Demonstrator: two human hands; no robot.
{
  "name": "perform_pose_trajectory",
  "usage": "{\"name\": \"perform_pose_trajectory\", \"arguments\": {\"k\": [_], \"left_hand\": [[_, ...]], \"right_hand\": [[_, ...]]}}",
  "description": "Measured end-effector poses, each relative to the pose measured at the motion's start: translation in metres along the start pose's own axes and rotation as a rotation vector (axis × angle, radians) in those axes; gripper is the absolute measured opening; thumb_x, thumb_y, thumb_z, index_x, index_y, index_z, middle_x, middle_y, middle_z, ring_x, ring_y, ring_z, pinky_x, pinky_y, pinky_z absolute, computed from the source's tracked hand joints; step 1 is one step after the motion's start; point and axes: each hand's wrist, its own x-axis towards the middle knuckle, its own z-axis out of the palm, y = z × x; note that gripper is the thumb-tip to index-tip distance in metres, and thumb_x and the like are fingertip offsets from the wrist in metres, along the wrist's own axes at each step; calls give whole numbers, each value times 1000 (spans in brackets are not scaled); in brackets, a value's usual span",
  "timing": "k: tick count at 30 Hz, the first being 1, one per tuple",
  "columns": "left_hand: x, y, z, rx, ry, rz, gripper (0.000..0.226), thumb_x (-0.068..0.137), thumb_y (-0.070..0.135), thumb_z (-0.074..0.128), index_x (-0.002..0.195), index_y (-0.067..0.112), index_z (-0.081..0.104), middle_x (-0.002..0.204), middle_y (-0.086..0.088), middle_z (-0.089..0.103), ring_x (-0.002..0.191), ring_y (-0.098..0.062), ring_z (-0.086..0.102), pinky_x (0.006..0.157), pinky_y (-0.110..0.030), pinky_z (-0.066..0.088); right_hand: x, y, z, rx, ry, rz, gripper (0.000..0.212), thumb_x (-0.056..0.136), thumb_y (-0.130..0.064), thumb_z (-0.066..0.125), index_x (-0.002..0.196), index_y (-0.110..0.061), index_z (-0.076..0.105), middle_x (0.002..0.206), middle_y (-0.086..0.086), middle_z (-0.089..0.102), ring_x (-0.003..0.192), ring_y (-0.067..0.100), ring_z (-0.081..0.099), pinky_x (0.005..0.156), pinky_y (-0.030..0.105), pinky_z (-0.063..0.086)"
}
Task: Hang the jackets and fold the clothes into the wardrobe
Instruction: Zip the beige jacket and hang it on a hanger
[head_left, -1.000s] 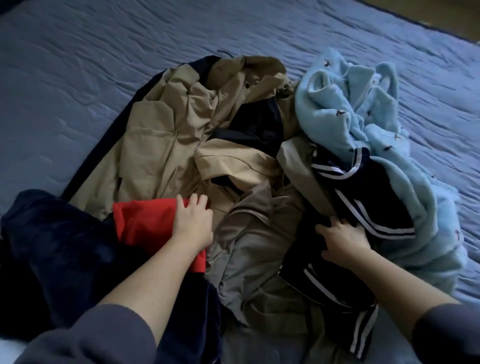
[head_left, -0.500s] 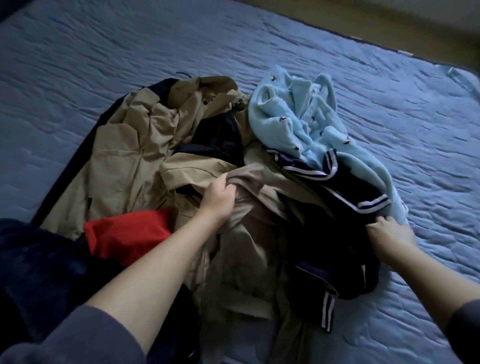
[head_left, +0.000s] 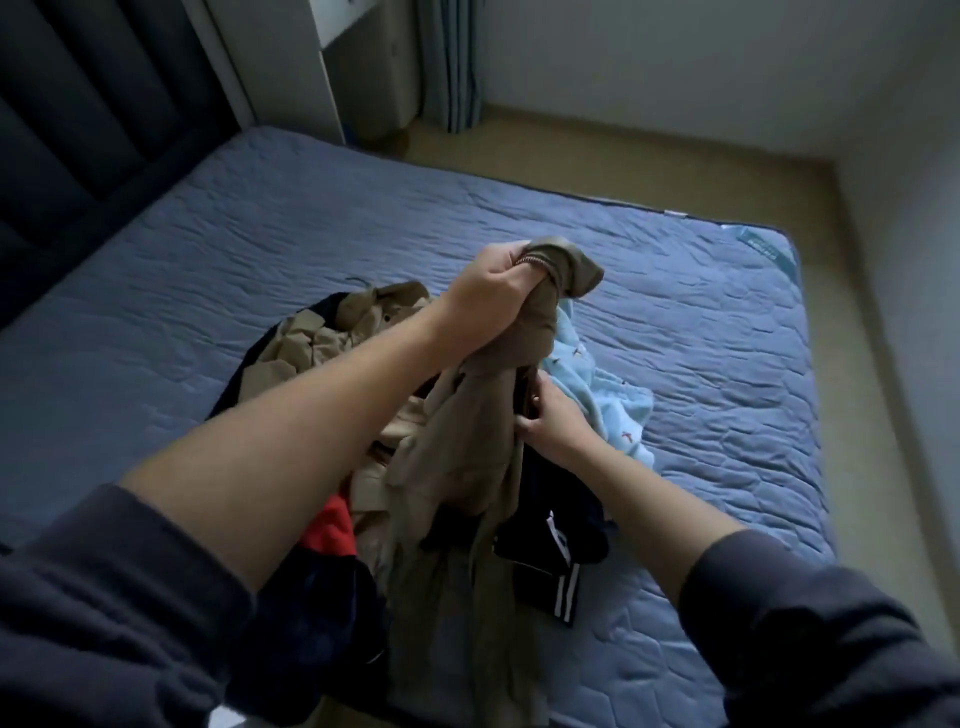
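Observation:
My left hand (head_left: 491, 299) grips the bunched top of a grey-brown jacket (head_left: 467, 467) and holds it up above the pile; the jacket hangs down toward me. My right hand (head_left: 548, 423) pinches the jacket's right edge lower down. Beneath lie a tan jacket (head_left: 322, 338), a light blue fleece garment (head_left: 597, 395), a dark navy garment with white stripes (head_left: 556, 571), a red garment (head_left: 330, 530) and a dark blue plush garment (head_left: 311, 623). All lie heaped on the bed (head_left: 260, 234).
The bed has a blue quilted cover and a dark padded headboard (head_left: 78, 130) at the left. Beyond it stand a white cabinet (head_left: 332, 67) and a blue curtain (head_left: 452, 62). Beige floor (head_left: 675, 171) runs along the far and right sides below white walls.
My left hand has lifted the grey-brown jacket up off the pile. My right hand has left the striped navy garment and taken the jacket's edge. The view has tilted up to show the room.

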Motion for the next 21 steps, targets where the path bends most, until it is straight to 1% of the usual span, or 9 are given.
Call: {"name": "perform_pose_trajectory", "arguments": {"k": [2, 3, 4, 5, 8, 11, 16, 19, 21], "left_hand": [[-5, 56, 7, -72, 26, 44, 27, 98, 2, 40, 84, 9, 62, 70, 7, 64, 69, -1, 58, 70, -13, 45], [-8, 82, 10, -98, 32, 67, 30, 99, 2, 39, 81, 11, 61, 68, 9, 64, 67, 2, 58, 70, -12, 45], [-10, 107, 13, -116, 36, 92, 33, 99, 2, 38, 78, 13, 61, 63, 11, 65, 64, 4, 58, 69, -11, 46], [-13, 131, 16, -124, 45, 114, 34, 99, 2, 38, 77, 14, 61, 59, 13, 65, 62, 6, 58, 67, -9, 46], [-21, 189, 18, -97, 112, 143, 33, 100, 6, 38, 79, 16, 61, 57, 16, 65, 60, 8, 59, 66, -9, 48], [-27, 228, 17, 27, 213, 165, 31, 100, 12, 42, 76, 20, 61, 57, 16, 65, 60, 7, 60, 62, -8, 46], [-45, 252, 19, 402, 320, 94, 32, 98, 27, 45, 79, 6, 60, 80, -10, 61, 79, -24, 57, 75, -31, 43], [-58, 265, 10, 657, 389, 32, 39, 98, 33, 42, 94, 1, 63, 102, -23, 65, 101, -37, 59, 88, -41, 46], [-66, 271, 12, 743, 377, 28, 38, 98, 36, 42, 99, 4, 63, 108, -23, 64, 104, -38, 58, 88, -42, 46]], "right_hand": [[-12, -23, -20, 100, 25, -18, 33, 68, -28, 60, 101, -31, 55, 87, -14, 59, 83, 8, 58, 65, 14, 38], [-17, -34, -31, 186, 41, -6, 18, 68, -26, 58, 86, -28, 56, 80, -13, 59, 78, 10, 58, 65, 15, 41], [-24, -45, -44, 286, 56, 13, 5, 72, -21, 58, 75, -24, 56, 77, -8, 60, 79, 15, 59, 69, 22, 45], [-31, -53, -60, 340, 90, 26, 7, 77, -17, 56, 72, -21, 58, 78, -4, 62, 80, 19, 61, 71, 26, 48], [-53, -74, -119, 334, 233, -47, 16, 79, -16, 49, 82, -11, 64, 81, 4, 65, 75, 14, 57, 67, 32, 47], [-78, -94, -185, 420, 365, -127, 23, 82, 3, 44, 87, -8, 63, 85, 7, 64, 82, 20, 57, 77, 38, 48], [-122, -126, -289, 382, 581, -178, 20, 83, -7, 43, 68, -16, 52, 64, -4, 51, 70, 15, 46, 62, 31, 36], [-145, -134, -335, 282, 630, -172, 24, 87, -7, 44, 67, -19, 50, 65, -4, 52, 73, 19, 47, 66, 32, 38], [-159, -131, -354, 241, 655, -158, 22, 87, -5, 43, 81, -18, 59, 78, 1, 59, 82, 21, 52, 75, 34, 43]]}}
